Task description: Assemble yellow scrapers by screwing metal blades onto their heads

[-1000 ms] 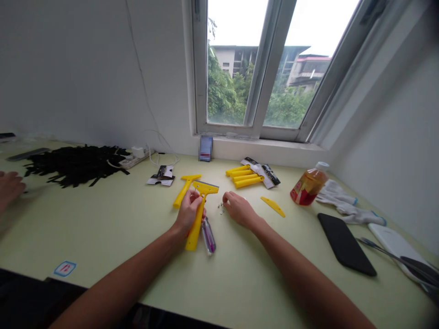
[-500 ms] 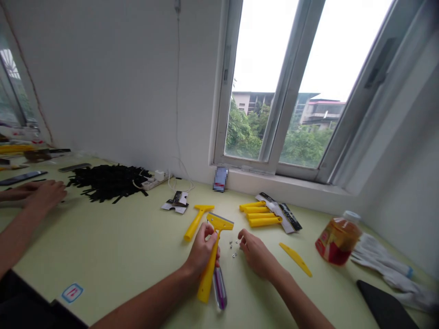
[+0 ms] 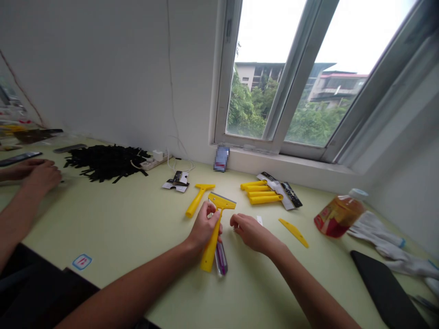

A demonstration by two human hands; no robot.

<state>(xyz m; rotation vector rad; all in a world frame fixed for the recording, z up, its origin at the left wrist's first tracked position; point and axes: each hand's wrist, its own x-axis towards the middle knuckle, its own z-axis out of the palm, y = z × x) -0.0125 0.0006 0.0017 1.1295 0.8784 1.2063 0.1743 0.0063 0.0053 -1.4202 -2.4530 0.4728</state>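
Observation:
My left hand (image 3: 203,226) is closed around a yellow scraper (image 3: 213,240) whose wide head, with a grey blade edge, points away from me. The same hand grips a screwdriver with a clear purple handle (image 3: 221,260); its thin shaft shows beside the scraper head. Just right of it, my right hand (image 3: 247,230) is low over the table, fingers curled together at the tips. Whatever they pinch is hidden or too small to name. A second yellow scraper (image 3: 199,201) lies beyond my left hand. A loose yellow head plate (image 3: 293,232) is right of my right hand.
Yellow handles (image 3: 263,199) with black-and-white cards (image 3: 290,196) lie near the window. On the right are a bottle (image 3: 339,212), white gloves (image 3: 377,235) and a black flat object (image 3: 384,285). A black heap (image 3: 106,161) and another person's hands (image 3: 43,176) are on the left.
My right hand has moved onto the spot where several small metal nuts lay, covering them, and its fingers have drawn together. The left hand keeps its hold. The view has tilted downward.

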